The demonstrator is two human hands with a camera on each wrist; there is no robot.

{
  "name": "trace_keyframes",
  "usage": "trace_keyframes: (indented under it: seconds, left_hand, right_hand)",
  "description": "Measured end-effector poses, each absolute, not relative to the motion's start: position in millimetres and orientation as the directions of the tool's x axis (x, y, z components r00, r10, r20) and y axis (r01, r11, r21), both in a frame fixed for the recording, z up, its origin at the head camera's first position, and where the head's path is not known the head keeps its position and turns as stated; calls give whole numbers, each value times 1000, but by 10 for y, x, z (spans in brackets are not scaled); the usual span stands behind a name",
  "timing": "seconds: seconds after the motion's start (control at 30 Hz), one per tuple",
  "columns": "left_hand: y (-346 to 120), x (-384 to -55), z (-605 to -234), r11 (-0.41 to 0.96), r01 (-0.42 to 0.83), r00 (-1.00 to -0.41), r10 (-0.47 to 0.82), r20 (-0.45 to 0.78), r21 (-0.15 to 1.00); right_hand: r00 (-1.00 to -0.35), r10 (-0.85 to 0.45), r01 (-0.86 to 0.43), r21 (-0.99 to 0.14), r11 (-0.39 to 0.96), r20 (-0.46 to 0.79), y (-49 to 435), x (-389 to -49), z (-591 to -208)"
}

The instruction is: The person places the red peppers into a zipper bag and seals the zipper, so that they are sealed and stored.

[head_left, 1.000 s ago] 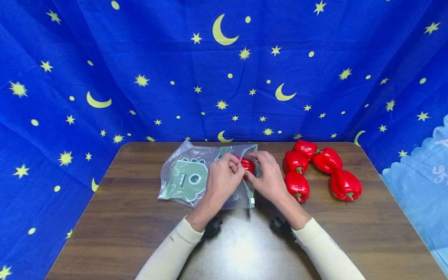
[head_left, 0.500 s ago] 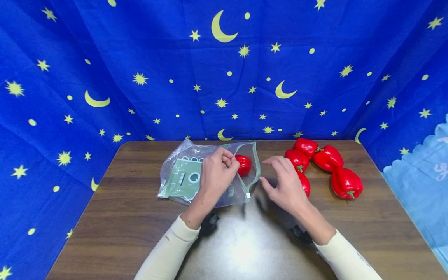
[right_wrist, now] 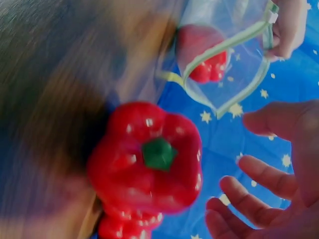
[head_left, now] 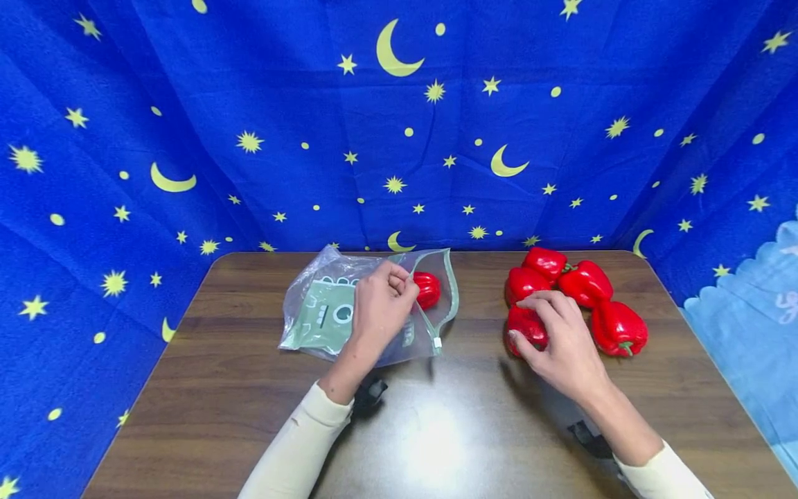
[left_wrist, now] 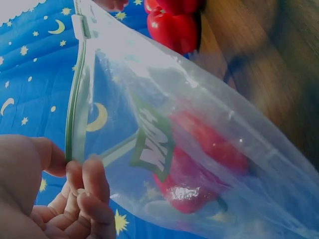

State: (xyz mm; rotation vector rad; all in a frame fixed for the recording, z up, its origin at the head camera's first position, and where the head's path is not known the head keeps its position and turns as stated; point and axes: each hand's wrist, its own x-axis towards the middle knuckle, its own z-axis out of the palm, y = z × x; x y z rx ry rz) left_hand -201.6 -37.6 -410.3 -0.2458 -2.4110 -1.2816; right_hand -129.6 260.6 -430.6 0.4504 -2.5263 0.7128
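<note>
My left hand pinches the green zip edge of a clear slider bag between thumb and fingers, also plain in the left wrist view. Inside, near the bag's mouth, lies one red bell pepper. The bag's mouth gapes to the right, its white slider at the near end. Over the closest loose bell pepper hovers my right hand, fingers spread and thumb at its near side. In the right wrist view a gap shows between the fingers and that red pepper.
Several more red bell peppers, among them one at the right and one behind, cluster at the table's back right. A blue star-patterned cloth hangs behind the brown wooden table.
My right hand has left the bag's mouth and moved right to the loose peppers. My left hand keeps its pinch on the bag, which has shifted slightly left with the pepper inside.
</note>
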Motion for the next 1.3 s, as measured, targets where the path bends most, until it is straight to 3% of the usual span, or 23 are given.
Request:
trace_keyframes:
  seconds: [0.4,0.73,1.0,1.3]
  left_hand:
    - [-425,-2067,-4098,481,275,-939,-50,339,832]
    - [-424,-2066,-4079,433,197,-969,-48,241,880]
    - [-414,-2088,-4085,220,127,-992,7,129,967]
    - [-432,-2075,-4060,187,106,-994,25,103,977]
  right_hand:
    - [-909,-242,-362,-355,862,338,2801,-1260,-4242]
    - [-903,-282,-389,-339,857,323,2823,-1269,-4316]
    - [-939,-242,-320,-358,877,246,2840,-1280,-4353]
    - [-949,-228,-296,-376,878,216,2819,-1316,-4395]
